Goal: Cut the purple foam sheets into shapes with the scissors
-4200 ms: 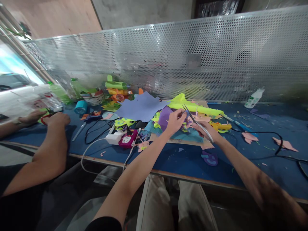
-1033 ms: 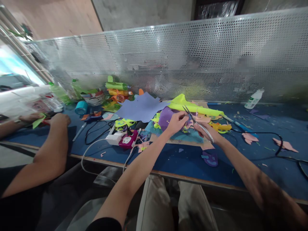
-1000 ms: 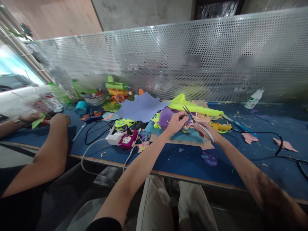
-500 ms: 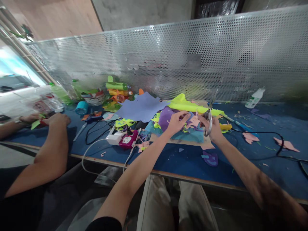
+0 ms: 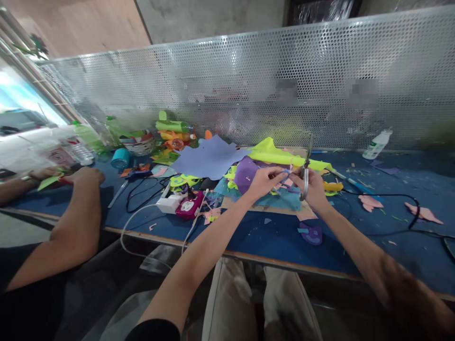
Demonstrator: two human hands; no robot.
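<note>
My left hand (image 5: 267, 181) pinches a small blue foam piece (image 5: 285, 176) over the scrap pile. The fingertips of my right hand (image 5: 313, 185) meet that piece from the other side, while a pair of scissors (image 5: 306, 176) hangs in the same hand with its blades pointing up. Below and left of my hands lie a purple foam sheet (image 5: 245, 176) and a light blue sheet (image 5: 293, 201). Behind them stretches a rolled yellow-green sheet (image 5: 280, 155). A purple cut-out with a light blue strip (image 5: 313, 234) rests nearer the table edge.
At the left, a co-worker's hands (image 5: 83, 176) hold a green piece. A pink box with a white plug (image 5: 188, 206) and cables sits left of my arm. A white glue bottle (image 5: 377, 144) stands before the perforated metal screen (image 5: 231, 90). Pink scraps (image 5: 423, 213) lie at the right.
My left hand has moved right and closed in on my right hand, so the fingertips now meet at the blue piece. The scissors have swung more upright. The co-worker's green piece shifted left.
</note>
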